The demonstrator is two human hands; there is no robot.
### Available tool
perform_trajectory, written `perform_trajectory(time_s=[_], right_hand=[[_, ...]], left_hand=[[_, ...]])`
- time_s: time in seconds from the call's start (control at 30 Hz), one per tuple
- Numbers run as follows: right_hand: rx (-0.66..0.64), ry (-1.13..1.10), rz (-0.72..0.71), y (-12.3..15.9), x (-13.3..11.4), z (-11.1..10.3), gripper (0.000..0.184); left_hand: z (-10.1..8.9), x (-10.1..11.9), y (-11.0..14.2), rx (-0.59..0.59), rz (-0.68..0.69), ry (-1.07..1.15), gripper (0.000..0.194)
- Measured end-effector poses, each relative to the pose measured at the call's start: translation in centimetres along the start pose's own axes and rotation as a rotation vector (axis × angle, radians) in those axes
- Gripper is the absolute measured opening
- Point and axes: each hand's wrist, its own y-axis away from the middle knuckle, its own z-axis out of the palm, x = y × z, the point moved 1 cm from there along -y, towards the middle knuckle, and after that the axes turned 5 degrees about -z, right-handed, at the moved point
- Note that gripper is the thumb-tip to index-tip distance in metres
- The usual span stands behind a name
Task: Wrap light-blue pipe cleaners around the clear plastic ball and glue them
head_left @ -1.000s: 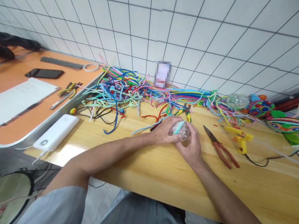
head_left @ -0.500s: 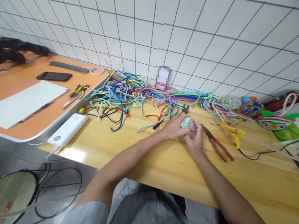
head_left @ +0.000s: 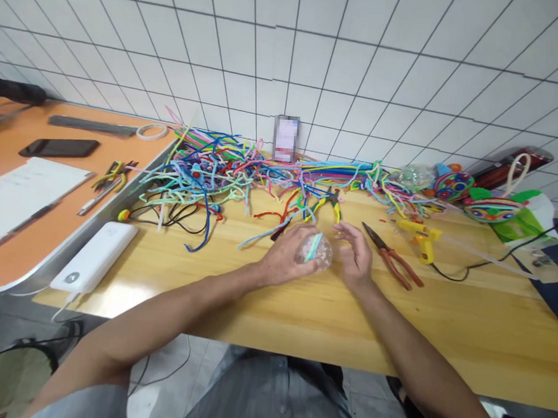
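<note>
A clear, rounded plastic ball (head_left: 322,254) with pale green and blue strips across it sits in the grip of my left hand (head_left: 283,255), over the wooden table. Fingers curve over its far side and the thumb lies along its near side. Just to the right of it, my right hand (head_left: 356,256) is apart from the ball, its fingers loosely bent and nothing between them. Behind the hands lie yellow-handled pliers (head_left: 335,208) and a light blue pipe cleaner (head_left: 268,231). Red-handled long-nose pliers (head_left: 393,258) rest right of my right hand.
A tangle of coloured pipe cleaners (head_left: 215,166) runs along the wall, with a phone (head_left: 286,139) propped behind. A yellow glue gun (head_left: 423,238) with its cord lies at the right, near decorated crafts (head_left: 494,208). A white power bank (head_left: 95,256) sits at the left edge.
Both hands held the ball before; my right hand has let go and moved off to its right. The ball stays in my left hand. The camera view has shifted.
</note>
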Motion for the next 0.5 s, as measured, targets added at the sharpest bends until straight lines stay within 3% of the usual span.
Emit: perform_trajectory(time_s=[0.1, 0.2, 0.27, 0.37, 0.43, 0.5], right_hand=[[0.001, 0.061, 0.150, -0.7, 0.1, -0.1, 0.042], [-0.044, 0.070, 0.272, -1.6, -0.4, -0.4, 0.032], [-0.085, 0.090, 0.304, -2.5, -0.9, -0.7, 0.027], [-0.173, 0.183, 0.288, -4.1, -1.1, -0.8, 0.024], [-0.257, 0.254, 0.269, -5.4, -0.6, -0.5, 0.020], [-0.336, 0.292, 0.253, -6.5, 0.2, 0.3, 0.015]], left_hand=[[-0.4, -0.1, 0.5, -0.073, 0.022, -0.009, 0.065], [-1.7, 0.4, -0.5, -0.161, 0.043, -0.003, 0.074], [-3.5, 0.5, -2.0, -0.170, 0.018, -0.035, 0.059], [-6.0, -0.5, -5.2, -0.186, -0.135, -0.200, 0.040], [-6.7, -1.8, -7.3, -0.167, -0.275, -0.358, 0.032], [-6.3, -3.1, -9.1, -0.172, -0.316, -0.383, 0.024]])
